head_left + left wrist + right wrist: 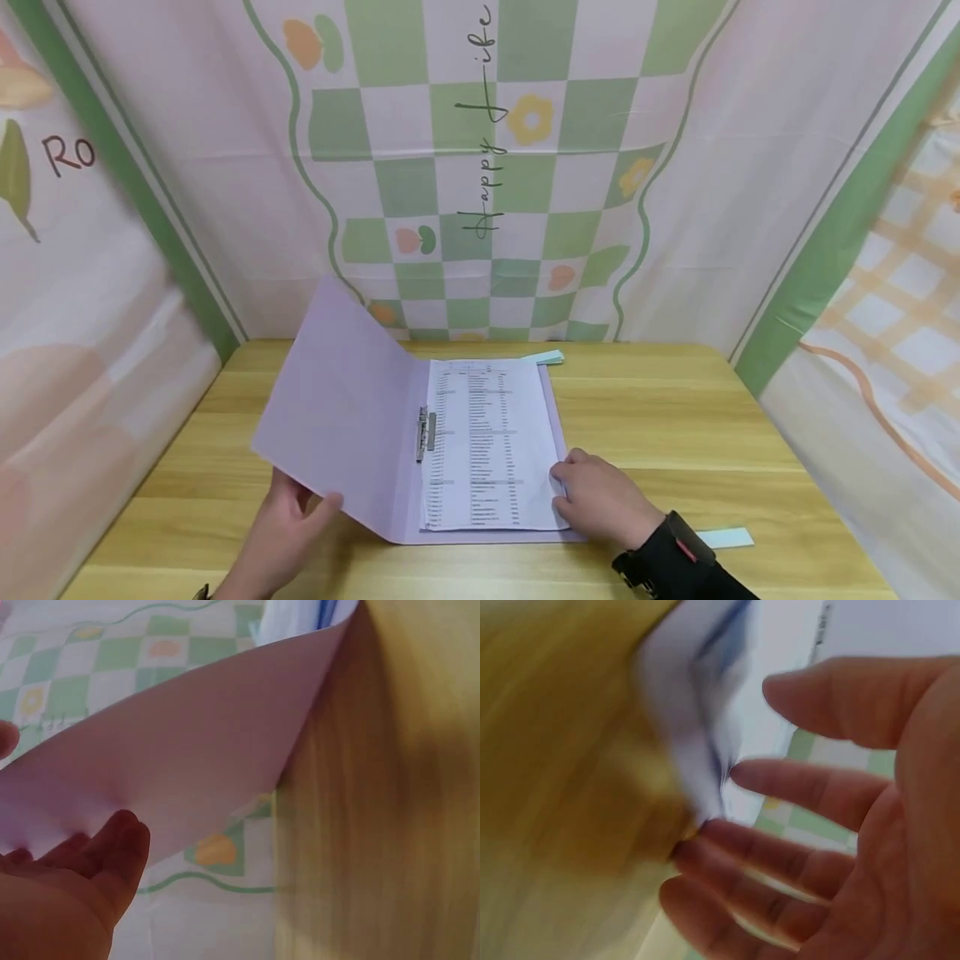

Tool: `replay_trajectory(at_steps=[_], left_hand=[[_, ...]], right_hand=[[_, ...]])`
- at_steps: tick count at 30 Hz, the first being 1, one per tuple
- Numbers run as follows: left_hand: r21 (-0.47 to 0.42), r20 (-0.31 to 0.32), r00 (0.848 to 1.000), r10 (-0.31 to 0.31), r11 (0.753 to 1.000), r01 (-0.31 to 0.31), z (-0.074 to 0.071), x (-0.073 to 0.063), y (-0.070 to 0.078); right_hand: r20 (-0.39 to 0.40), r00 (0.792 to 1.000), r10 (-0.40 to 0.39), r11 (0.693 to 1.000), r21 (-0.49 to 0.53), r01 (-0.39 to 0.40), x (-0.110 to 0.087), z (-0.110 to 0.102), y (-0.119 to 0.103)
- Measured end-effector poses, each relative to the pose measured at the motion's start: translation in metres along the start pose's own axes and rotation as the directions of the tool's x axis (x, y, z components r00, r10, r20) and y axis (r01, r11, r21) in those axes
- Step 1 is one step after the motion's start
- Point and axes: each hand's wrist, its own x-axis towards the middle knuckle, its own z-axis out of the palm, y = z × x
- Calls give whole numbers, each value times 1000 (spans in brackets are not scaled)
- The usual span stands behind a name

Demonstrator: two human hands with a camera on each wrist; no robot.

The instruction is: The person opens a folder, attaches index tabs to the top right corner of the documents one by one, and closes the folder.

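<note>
A lilac folder (337, 417) lies opened on the table, its left cover raised at a slant. Stacked printed sheets (487, 450) rest on its right side, beside a metal clip (426, 433) near the spine. My left hand (281, 533) holds the raised cover by its lower edge. In the left wrist view, the left fingers (124, 847) lie against the cover's outer face (202, 735). At the sheets' lower right edge is my right hand (607, 500), fingertips touching it. The right wrist view shows the right thumb (832, 701) spread away from the fingers; the sheets there are blurred.
A pale mint strip (551, 357) juts out past the folder's top right corner. Another pale strip (723, 537) lies on the wooden table (675, 417), partly behind the right wrist. Patterned cloth (465, 183) hangs along the table's back and sides.
</note>
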Motion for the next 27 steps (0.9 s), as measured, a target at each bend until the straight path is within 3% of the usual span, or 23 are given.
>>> replay_trajectory(at_steps=[6,9,12,17,20,24,27], left_hand=[[129,85,996,33,991,-44,12,4,-4],[190,139,990,2,981,-29,18,6,-4],[219,213,977,-14,975,-34,27,9,-7],[250,332,943,32,961,-120,39,17,-9],[314,390,920,48,932,-182,45,21,-8],[402,449,890,78,872,-280,56,25,-7],[453,470,878,94,827,-331,63,25,-5]], right_hand=[[-21,997,-75,996,-60,73,-2,3,5],[-25,995,-96,994,-58,95,-2,3,6],[-37,994,-102,994,-49,101,-2,3,9],[-53,995,-84,996,12,85,-3,2,15],[-61,994,-89,995,46,92,-3,0,18],[-48,995,-88,993,75,92,-3,-3,20],[-34,997,-72,992,104,76,-3,-3,21]])
